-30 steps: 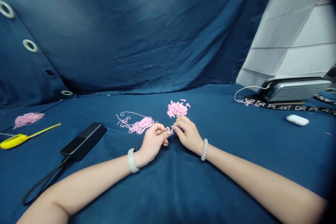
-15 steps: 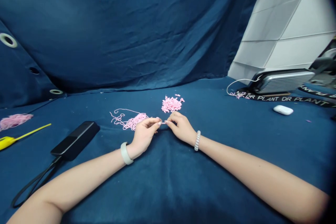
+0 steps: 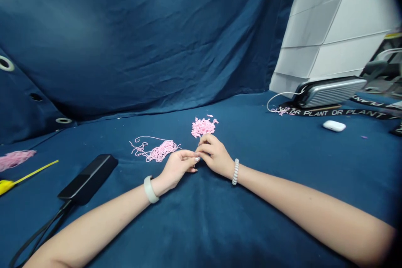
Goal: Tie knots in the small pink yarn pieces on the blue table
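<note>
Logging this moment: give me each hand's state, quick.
Left hand: pinched closed; anything held is too small to tell.
Right hand: pinched closed; anything held is hidden.

Looks like improvised handcraft corner: eyeleted blue curtain [image 3: 141, 50] hanging behind worktop [image 3: 201, 226] spread with blue cloth. In front of curtain, tangle of pink cord [image 3: 161, 150] and heap of small pink pieces [image 3: 203, 127]. Right of curtain, white panelled wall [image 3: 342, 33]; beyond, blurred clutter [image 3: 385, 67], perhaps office or workshop equipment.
</note>
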A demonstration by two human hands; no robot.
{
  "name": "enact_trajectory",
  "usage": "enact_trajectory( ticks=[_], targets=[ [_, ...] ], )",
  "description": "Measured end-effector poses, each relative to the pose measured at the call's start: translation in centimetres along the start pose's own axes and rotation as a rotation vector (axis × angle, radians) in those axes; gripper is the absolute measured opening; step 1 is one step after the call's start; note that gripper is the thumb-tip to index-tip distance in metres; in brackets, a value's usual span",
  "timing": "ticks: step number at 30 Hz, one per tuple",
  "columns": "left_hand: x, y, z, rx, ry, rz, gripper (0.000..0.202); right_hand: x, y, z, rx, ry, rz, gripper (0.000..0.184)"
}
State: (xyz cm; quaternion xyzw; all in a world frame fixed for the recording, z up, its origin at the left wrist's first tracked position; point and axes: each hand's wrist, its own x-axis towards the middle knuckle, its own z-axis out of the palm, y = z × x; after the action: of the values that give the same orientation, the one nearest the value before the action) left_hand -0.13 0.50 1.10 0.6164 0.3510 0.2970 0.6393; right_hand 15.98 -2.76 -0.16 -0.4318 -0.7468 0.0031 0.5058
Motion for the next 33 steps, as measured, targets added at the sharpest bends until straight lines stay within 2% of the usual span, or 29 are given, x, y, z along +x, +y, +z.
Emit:
enact_trajectory(
  ticks=[4,7,10,13,15,18,22,26,30,33],
  targets=[
    [0.1,0.3,0.0,0.1,-0.042,-0.011,0.019,0.1,0.1,-0.1,0.03,-0.067,-0.02,0.012],
    [0.1,0.2,-0.1,0.13,-0.046,0.016,0.017,0.4,0.0,-0.3,0.131,-0.058,0.134,0.005],
    [0.0,-0.1,-0.4,0.116,-0.04,0.066,0.018,0.5,0.1,-0.4,0.235,-0.1,0.344,0.014],
    [-0.1,-0.3,-0.5,0.106,-0.028,0.097,0.018,0.6,0.2,-0.4,0.299,-0.268,0.44,0.034],
    [-0.2,-0.2,-0.5,0.138,-0.037,0.122,0.017,0.6,0.1,-0.4,0.326,-0.386,0.452,0.04],
    [-0.5,0.0,-0.3,0.205,-0.047,0.164,0.018,0.9,-0.1,-0.7,0.347,-0.525,0.452,0.04],
    [-0.9,0.2,-0.1,0.267,-0.061,0.214,0.019,1.9,-0.9,-1.7,0.375,-0.663,0.391,0.04],
    [-1.4,0.3,0.0,0.34,-0.087,0.327,0.018,2.5,-1.6,-2.4,0.496,-0.789,0.406,0.036],
    [-2.0,0.3,0.1,0.387,-0.095,0.421,0.017,2.5,-1.7,-2.2,0.707,-0.831,0.422,0.033],
    [-2.2,0.3,0.2,0.391,-0.099,0.472,0.014,2.3,-1.7,-1.9,0.738,-0.813,0.446,0.031]
  ],
)
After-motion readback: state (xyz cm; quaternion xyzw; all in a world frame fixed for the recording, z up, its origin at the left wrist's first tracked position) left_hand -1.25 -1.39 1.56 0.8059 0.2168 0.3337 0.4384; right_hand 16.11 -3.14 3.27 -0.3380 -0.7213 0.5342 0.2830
